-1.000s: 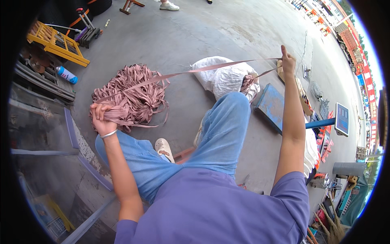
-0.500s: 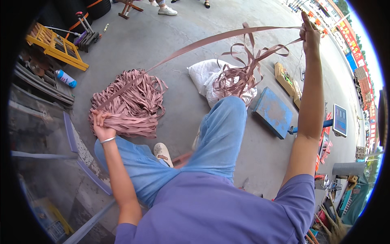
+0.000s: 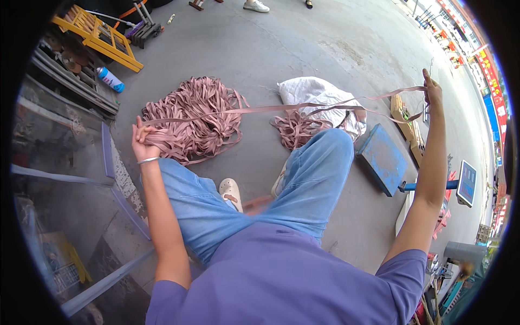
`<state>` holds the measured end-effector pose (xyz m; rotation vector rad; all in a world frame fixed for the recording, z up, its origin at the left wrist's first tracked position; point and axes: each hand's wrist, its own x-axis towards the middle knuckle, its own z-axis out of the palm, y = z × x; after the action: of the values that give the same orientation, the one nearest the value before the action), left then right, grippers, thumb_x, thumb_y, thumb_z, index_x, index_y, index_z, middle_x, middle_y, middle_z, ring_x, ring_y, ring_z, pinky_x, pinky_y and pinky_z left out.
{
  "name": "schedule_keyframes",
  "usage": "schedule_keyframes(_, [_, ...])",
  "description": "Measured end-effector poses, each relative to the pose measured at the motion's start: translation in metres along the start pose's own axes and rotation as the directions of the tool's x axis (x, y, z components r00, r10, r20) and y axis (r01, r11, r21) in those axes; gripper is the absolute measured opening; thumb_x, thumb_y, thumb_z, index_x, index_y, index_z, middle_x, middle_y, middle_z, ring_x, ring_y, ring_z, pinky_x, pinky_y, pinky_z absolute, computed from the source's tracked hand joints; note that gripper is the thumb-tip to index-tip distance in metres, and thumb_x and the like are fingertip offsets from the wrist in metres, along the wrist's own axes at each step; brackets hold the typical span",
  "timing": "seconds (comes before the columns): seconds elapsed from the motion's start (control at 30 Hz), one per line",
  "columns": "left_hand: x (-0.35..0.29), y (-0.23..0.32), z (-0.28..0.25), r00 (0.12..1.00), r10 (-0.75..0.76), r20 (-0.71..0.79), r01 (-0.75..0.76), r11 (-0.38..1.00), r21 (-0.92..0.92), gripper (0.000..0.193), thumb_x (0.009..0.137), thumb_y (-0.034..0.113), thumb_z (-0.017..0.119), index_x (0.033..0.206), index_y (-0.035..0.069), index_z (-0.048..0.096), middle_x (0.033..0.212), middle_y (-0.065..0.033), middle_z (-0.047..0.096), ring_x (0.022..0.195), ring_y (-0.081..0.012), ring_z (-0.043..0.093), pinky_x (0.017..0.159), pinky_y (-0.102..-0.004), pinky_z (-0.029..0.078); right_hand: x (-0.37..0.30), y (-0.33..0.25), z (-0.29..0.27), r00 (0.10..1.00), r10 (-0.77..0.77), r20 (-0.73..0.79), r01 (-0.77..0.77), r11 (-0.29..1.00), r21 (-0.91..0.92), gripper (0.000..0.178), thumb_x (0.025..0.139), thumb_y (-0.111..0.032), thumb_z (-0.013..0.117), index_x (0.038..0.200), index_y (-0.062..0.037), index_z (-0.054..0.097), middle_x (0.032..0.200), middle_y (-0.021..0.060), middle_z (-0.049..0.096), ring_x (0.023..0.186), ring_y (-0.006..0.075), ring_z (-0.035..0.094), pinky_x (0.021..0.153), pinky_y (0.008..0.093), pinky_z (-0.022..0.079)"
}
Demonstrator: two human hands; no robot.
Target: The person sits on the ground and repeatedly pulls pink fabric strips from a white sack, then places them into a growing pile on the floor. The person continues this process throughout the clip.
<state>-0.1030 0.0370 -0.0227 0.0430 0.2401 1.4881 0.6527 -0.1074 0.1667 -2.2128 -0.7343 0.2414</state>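
Note:
A long dusty-pink fabric strap (image 3: 260,109) runs between my two hands above the floor. My left hand (image 3: 144,140) is closed on one end, at the left edge of a large tangled heap (image 3: 197,116) of the same strap. Several folded strands also pass at its fingers. Far out to the right, my right hand (image 3: 431,92) grips the strap, and a second length sags back from it toward a white woven sack (image 3: 309,91). A smaller strap pile (image 3: 298,130) lies against the sack, partly behind my right knee.
Right of my knee stands a blue platform scale (image 3: 382,157) with its display (image 3: 467,183) on a post. Beyond it lies a long cardboard box (image 3: 403,122). At left are a yellow folding frame (image 3: 105,40), a spray can (image 3: 110,79) and a glass panel (image 3: 65,141). Another person's shoe (image 3: 256,6) shows at the top.
My right hand has come down from high up with the strap. Loops that hung raised above the sack have dropped low. The left hand keeps hold beside the heap; the whole view has shifted.

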Motion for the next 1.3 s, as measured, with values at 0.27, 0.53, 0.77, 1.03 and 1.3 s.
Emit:
schedule_keyframes(0.27, [-0.024,-0.025,0.048,0.931,-0.297,0.214,0.234,0.932,0.277,0.033,0.093,0.025,0.042,0.122,0.008,0.044,0.058,0.0060,0.040,0.049,-0.0018,0.039,0.072,-0.0250,0.045,-0.230,-0.090,0.196,0.293,-0.505,0.811,0.716,0.678,0.163,0.018,0.078,-0.013,0.060,0.095,-0.0070,0.060,0.073,0.0065,0.060,0.064,0.0160,0.057,0.058,0.0297,0.043])
schedule_keyframes(0.53, [-0.064,-0.091,0.062,0.921,-0.369,-0.122,0.352,0.659,0.664,0.041,0.091,0.038,0.041,0.116,0.006,0.045,0.083,-0.0041,0.057,0.079,-0.0152,0.056,0.089,-0.0369,0.043,-0.343,-0.152,0.287,-0.082,-0.749,0.657,0.459,0.557,0.692,0.018,0.076,-0.006,0.057,0.094,-0.0081,0.059,0.081,0.0077,0.063,0.071,0.0179,0.061,0.063,0.0306,0.047])
schedule_keyframes(0.77, [-0.067,-0.073,0.025,0.671,-0.703,0.235,0.377,0.596,0.709,0.033,0.094,0.032,0.036,0.097,0.004,0.053,0.051,0.0046,0.030,0.041,-0.0061,0.032,0.061,-0.0250,0.039,-0.273,-0.128,0.302,0.292,-0.828,0.479,0.775,0.499,0.389,0.023,0.077,-0.032,0.063,0.089,-0.0129,0.061,0.057,0.0067,0.054,0.051,0.0214,0.054,0.049,0.0323,0.040])
schedule_keyframes(1.03, [-0.037,0.024,0.013,0.956,-0.064,0.287,0.107,0.985,-0.136,0.019,0.093,0.016,0.040,0.084,0.004,0.053,0.051,0.0056,0.029,0.043,-0.0039,0.030,0.069,-0.0231,0.041,-0.097,0.100,0.155,0.906,-0.386,0.173,0.412,0.713,-0.568,0.057,0.081,-0.060,0.042,0.069,-0.0091,0.064,0.064,0.0138,0.060,0.066,0.0312,0.059,0.060,0.0403,0.044])
schedule_keyframes(1.3, [-0.021,-0.011,0.012,0.973,-0.054,0.226,0.037,0.996,0.077,0.031,0.092,0.021,0.045,0.118,0.005,0.047,0.054,0.0069,0.029,0.047,-0.0016,0.032,0.069,-0.0219,0.042,-0.065,0.147,0.101,0.999,-0.007,0.032,0.019,0.906,-0.422,0.067,0.076,-0.066,0.043,0.070,-0.0029,0.064,0.068,0.0117,0.061,0.069,0.0256,0.060,0.068,0.0364,0.044])
